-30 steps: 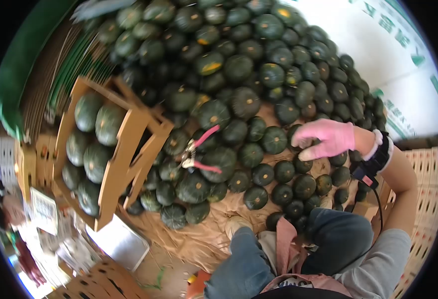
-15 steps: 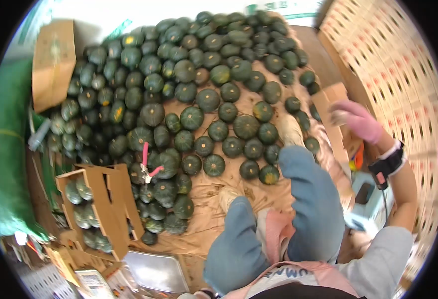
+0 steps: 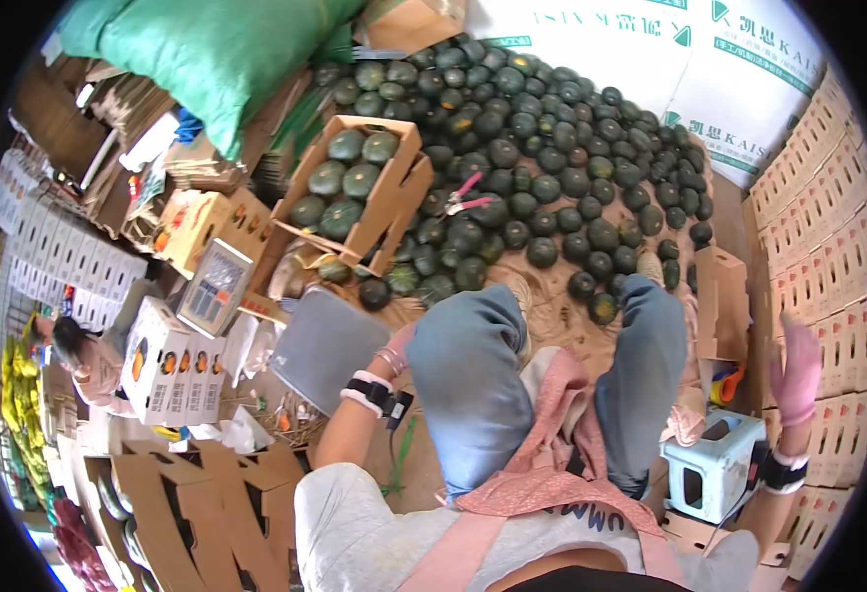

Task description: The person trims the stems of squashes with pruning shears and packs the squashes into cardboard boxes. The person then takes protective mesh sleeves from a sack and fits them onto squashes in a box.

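Note:
My right hand (image 3: 796,373), in a pink glove, is raised at the right with its fingers stretched out and nothing in it. It is beside stacked boxes, above a light-blue plastic stool (image 3: 715,464). My left hand (image 3: 397,347), gloved in pink too, is at my knee, which hides its fingers. In front of me lies a big heap of dark green pumpkins (image 3: 542,253). Pink-handled clippers (image 3: 467,204) rest open on the heap. To the left, a cardboard box (image 3: 386,205) holds several pumpkins in rows.
An upright cardboard box (image 3: 722,306) stands right of the heap. Stacked cartons (image 3: 816,237) form a wall at the right. A grey plastic lid or tray (image 3: 330,345) lies by my left arm. More boxes (image 3: 192,508) with pumpkins are at lower left. Another person (image 3: 98,370) is at far left.
My view has swung left, bringing my left hand, the other person and more boxes into sight. My right hand has left the upright cardboard box and now has its fingers pointing up.

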Demonstrator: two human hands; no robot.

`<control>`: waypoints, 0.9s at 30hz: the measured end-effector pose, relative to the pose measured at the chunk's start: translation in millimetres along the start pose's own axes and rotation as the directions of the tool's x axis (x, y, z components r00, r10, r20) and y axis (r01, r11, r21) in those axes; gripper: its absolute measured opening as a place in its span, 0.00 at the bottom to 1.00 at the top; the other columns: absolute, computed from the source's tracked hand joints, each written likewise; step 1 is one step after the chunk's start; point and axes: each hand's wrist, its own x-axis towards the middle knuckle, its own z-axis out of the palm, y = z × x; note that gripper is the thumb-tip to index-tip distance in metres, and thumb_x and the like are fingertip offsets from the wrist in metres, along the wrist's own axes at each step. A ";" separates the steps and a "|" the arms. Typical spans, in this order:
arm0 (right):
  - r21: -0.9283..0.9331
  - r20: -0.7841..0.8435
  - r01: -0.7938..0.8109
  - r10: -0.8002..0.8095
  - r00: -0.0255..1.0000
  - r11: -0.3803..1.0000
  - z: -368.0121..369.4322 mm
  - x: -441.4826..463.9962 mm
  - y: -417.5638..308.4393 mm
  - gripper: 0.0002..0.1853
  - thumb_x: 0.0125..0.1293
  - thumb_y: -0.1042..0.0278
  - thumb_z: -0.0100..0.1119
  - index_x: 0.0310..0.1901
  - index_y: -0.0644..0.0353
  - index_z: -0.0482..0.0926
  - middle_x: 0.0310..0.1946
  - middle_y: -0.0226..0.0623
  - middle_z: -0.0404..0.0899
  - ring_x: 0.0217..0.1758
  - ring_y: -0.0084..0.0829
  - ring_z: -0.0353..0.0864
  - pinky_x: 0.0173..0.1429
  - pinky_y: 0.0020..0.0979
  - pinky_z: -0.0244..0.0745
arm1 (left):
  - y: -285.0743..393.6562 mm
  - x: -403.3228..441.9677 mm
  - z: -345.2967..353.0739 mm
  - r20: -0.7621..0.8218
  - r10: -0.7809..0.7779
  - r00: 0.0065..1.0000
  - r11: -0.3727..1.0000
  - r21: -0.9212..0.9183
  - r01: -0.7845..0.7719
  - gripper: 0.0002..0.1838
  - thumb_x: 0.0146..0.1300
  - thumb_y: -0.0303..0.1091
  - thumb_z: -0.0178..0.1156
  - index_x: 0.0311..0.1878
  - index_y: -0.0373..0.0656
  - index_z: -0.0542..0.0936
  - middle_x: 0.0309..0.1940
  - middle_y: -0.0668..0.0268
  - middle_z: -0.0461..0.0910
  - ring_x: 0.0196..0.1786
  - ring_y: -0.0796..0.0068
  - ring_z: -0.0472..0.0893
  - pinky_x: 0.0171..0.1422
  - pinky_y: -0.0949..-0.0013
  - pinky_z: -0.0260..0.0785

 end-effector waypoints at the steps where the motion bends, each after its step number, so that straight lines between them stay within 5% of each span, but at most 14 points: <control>1: -0.004 -0.152 0.056 -0.056 0.987 0.998 -23.6 25.5 -32.4 0.24 0.59 0.77 0.55 0.59 0.67 0.69 0.54 0.50 0.75 0.56 0.50 0.74 0.61 0.46 0.67 | -4.3 -5.7 -1.7 -0.011 0.015 1.000 1.000 -0.016 -0.015 0.37 0.60 0.54 0.56 0.67 0.39 0.61 0.60 0.49 0.70 0.62 0.53 0.71 0.68 0.52 0.59; 2: -0.038 -0.326 0.116 -0.122 0.938 0.993 -46.3 41.8 -64.6 0.23 0.58 0.81 0.55 0.57 0.68 0.70 0.51 0.50 0.75 0.54 0.50 0.74 0.60 0.43 0.68 | -12.5 -13.8 -4.0 -0.024 0.022 0.999 1.000 -0.022 -0.023 0.37 0.60 0.54 0.56 0.67 0.39 0.61 0.60 0.50 0.70 0.62 0.53 0.70 0.68 0.52 0.59; 3: 0.250 -0.375 0.180 -0.076 0.924 0.951 -90.7 76.4 -116.0 0.21 0.56 0.83 0.54 0.54 0.69 0.70 0.46 0.49 0.76 0.48 0.48 0.74 0.56 0.37 0.69 | -21.4 -22.4 -5.8 -0.034 0.023 0.999 0.999 -0.033 -0.024 0.37 0.60 0.54 0.56 0.66 0.40 0.62 0.60 0.50 0.70 0.62 0.53 0.70 0.68 0.52 0.59; 4: 0.331 -0.338 0.230 -0.113 0.934 0.915 -129.7 98.8 -155.9 0.18 0.54 0.84 0.55 0.50 0.69 0.73 0.41 0.47 0.75 0.44 0.44 0.74 0.50 0.34 0.70 | -34.1 -32.6 -9.6 -0.054 0.020 0.998 0.999 -0.038 -0.022 0.37 0.60 0.53 0.56 0.66 0.40 0.62 0.60 0.50 0.70 0.62 0.53 0.70 0.68 0.52 0.59; 7: 0.754 -0.421 0.393 -0.072 0.904 0.527 -169.9 116.8 -237.4 0.12 0.53 0.84 0.56 0.41 0.68 0.75 0.36 0.42 0.75 0.38 0.36 0.74 0.40 0.33 0.70 | -68.9 -61.1 -15.2 -0.114 -0.004 0.993 0.997 -0.078 -0.005 0.36 0.60 0.53 0.56 0.66 0.40 0.62 0.60 0.50 0.70 0.62 0.53 0.70 0.68 0.52 0.59; 11: 0.683 -0.369 0.371 -0.142 0.919 0.629 -218.0 137.7 -290.1 0.09 0.55 0.77 0.62 0.38 0.65 0.75 0.33 0.39 0.75 0.30 0.32 0.74 0.35 0.31 0.71 | -108.8 -96.3 -17.2 -0.190 -0.068 0.980 0.990 -0.137 0.042 0.36 0.60 0.52 0.56 0.66 0.41 0.63 0.60 0.51 0.70 0.62 0.54 0.70 0.68 0.53 0.59; 15: 0.691 -0.322 0.425 -0.278 0.905 0.584 -215.5 170.7 -286.8 0.09 0.61 0.72 0.60 0.41 0.65 0.74 0.31 0.39 0.74 0.28 0.32 0.74 0.36 0.31 0.72 | -125.7 -103.9 -5.7 -0.227 -0.111 0.968 0.981 -0.179 0.071 0.35 0.60 0.52 0.57 0.66 0.42 0.63 0.60 0.52 0.70 0.62 0.54 0.70 0.67 0.53 0.59; 19: 0.697 -0.253 0.319 -0.196 0.948 0.642 -206.3 168.3 -294.0 0.14 0.59 0.69 0.63 0.43 0.65 0.73 0.33 0.40 0.73 0.29 0.29 0.72 0.37 0.29 0.71 | -137.6 -109.4 12.2 -0.237 -0.149 0.960 0.974 -0.205 0.101 0.34 0.60 0.51 0.57 0.65 0.42 0.64 0.60 0.52 0.70 0.62 0.55 0.70 0.67 0.53 0.59; 27: 0.826 -0.205 0.388 -0.422 0.883 0.409 -174.0 198.1 -264.3 0.18 0.54 0.67 0.68 0.42 0.65 0.74 0.30 0.40 0.73 0.28 0.30 0.72 0.34 0.29 0.70 | -154.6 -148.6 57.3 -0.385 -0.187 0.904 0.954 -0.289 0.074 0.33 0.59 0.50 0.58 0.65 0.44 0.65 0.60 0.54 0.71 0.63 0.56 0.69 0.67 0.53 0.60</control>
